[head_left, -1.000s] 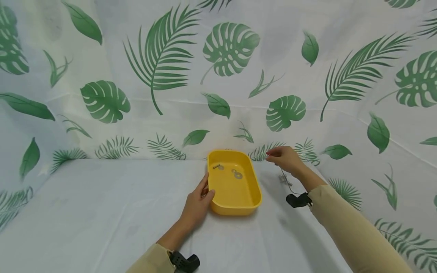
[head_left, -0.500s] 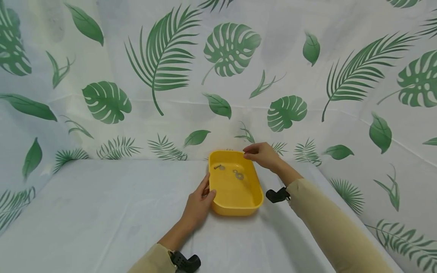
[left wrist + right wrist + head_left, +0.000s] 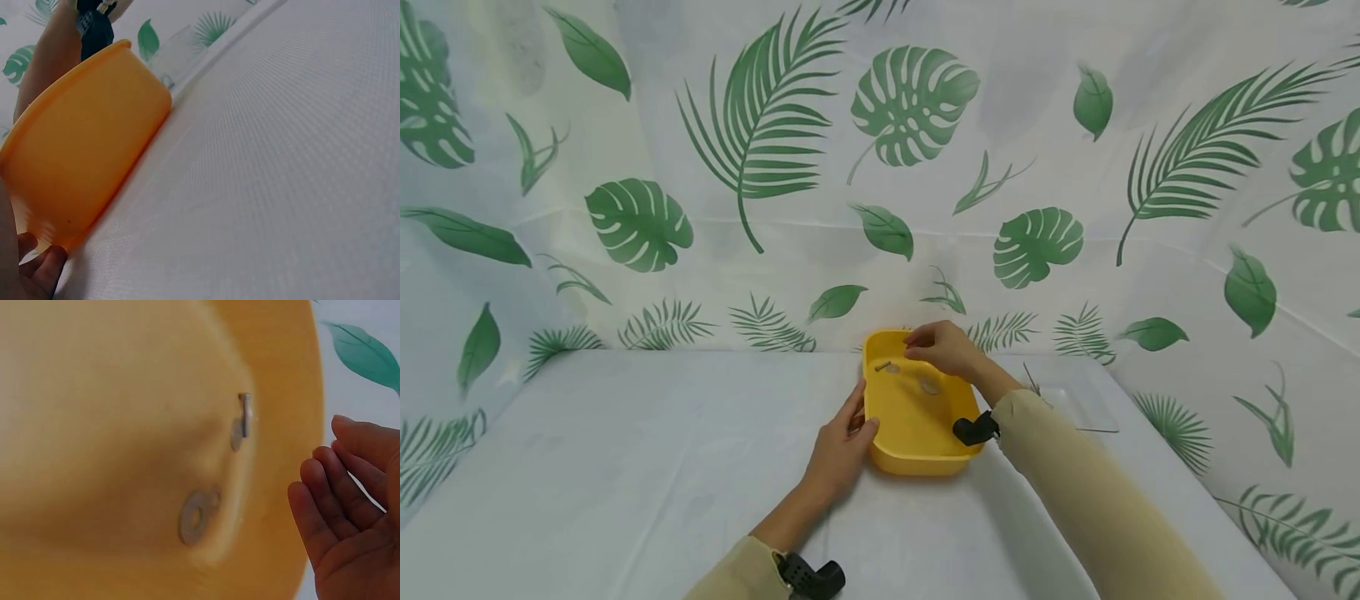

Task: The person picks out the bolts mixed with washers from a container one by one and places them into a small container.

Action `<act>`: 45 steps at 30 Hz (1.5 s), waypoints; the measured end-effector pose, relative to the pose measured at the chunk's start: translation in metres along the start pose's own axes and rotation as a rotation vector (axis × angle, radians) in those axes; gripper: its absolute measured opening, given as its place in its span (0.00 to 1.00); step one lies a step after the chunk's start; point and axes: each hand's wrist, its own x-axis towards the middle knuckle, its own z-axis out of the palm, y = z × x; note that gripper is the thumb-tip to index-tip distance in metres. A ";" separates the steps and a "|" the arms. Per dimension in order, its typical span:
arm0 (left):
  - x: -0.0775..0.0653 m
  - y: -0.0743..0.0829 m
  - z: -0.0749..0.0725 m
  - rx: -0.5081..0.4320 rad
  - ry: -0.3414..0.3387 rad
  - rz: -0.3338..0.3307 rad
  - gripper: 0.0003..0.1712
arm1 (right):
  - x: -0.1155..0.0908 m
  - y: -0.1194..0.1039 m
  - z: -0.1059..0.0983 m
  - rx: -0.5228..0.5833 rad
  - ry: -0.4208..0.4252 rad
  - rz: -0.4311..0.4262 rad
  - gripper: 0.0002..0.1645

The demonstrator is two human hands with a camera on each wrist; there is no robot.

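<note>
A yellow plastic tray (image 3: 917,429) stands on the white-covered table. My left hand (image 3: 838,446) holds its left side, thumb at the rim and fingers against the outer wall. In the left wrist view, those fingertips (image 3: 50,269) touch the wall low down. My right hand (image 3: 946,348) is over the tray's far right part. Its fingers are loosely bent in the right wrist view, with nothing visible between thumb and fingertips. Inside the tray lie a small metal bolt (image 3: 245,417) beside a washer (image 3: 236,434), and a large flat washer (image 3: 194,517) overlapping a smaller ring (image 3: 215,499).
To the tray's right, partly behind the right sleeve (image 3: 1075,475), a clear plastic container (image 3: 1086,408) lies on the table; its contents are hard to make out. A leaf-printed curtain (image 3: 790,275) rises behind the table's far edge.
My right hand has moved left, from above the table right of the tray to over the tray. The left hand stays at the tray's left side. The clear container has come into sight.
</note>
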 end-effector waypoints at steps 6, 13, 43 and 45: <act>-0.001 0.002 0.007 -0.018 -0.009 0.022 0.36 | 0.008 0.006 0.014 -0.019 0.001 0.020 0.19; 0.000 0.001 0.011 -0.015 0.003 0.052 0.36 | 0.014 0.018 0.027 -0.071 -0.002 -0.052 0.18; 0.001 0.000 0.000 -0.012 -0.009 0.049 0.36 | 0.032 0.020 0.046 -0.113 -0.106 -0.117 0.16; 0.001 -0.001 -0.001 -0.005 -0.005 0.047 0.36 | 0.032 0.019 0.047 -0.117 -0.108 -0.122 0.16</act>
